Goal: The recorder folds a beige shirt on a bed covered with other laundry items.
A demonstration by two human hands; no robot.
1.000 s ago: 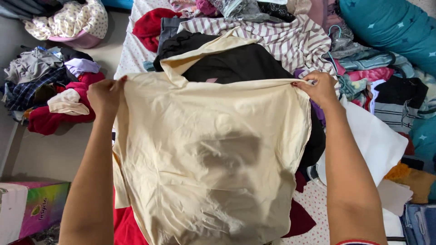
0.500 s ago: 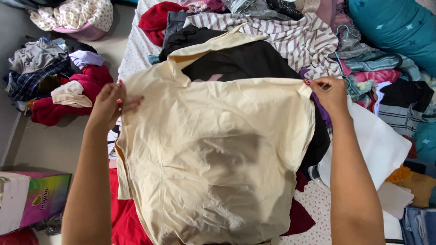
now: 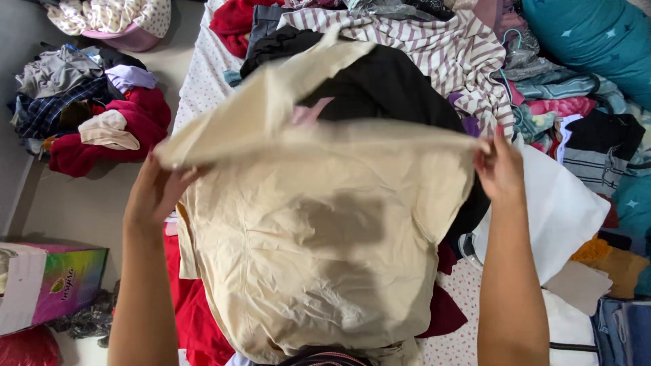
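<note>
A cream shirt point(image 3: 319, 237) hangs spread between my two hands over a bed strewn with clothes. My left hand point(image 3: 157, 193) grips its left shoulder edge, which blurs upward. My right hand point(image 3: 500, 168) pinches the right shoulder edge. One cream sleeve point(image 3: 298, 78) trails up over a black garment point(image 3: 386, 85) lying behind the shirt. The shirt's lower part drapes down toward me over red cloth point(image 3: 196, 318).
A striped purple and white garment point(image 3: 434, 47) and a teal pillow point(image 3: 597, 41) lie at the bed's far end. White cloth point(image 3: 563, 210) sits on the right. A heap of clothes point(image 3: 88, 115) lies on the floor at left, a colourful box point(image 3: 47, 285) near me.
Both hands have drawn nearer to me and lifted the shirt's top edge. The left edge flipped up and the sleeve swung higher over the black garment.
</note>
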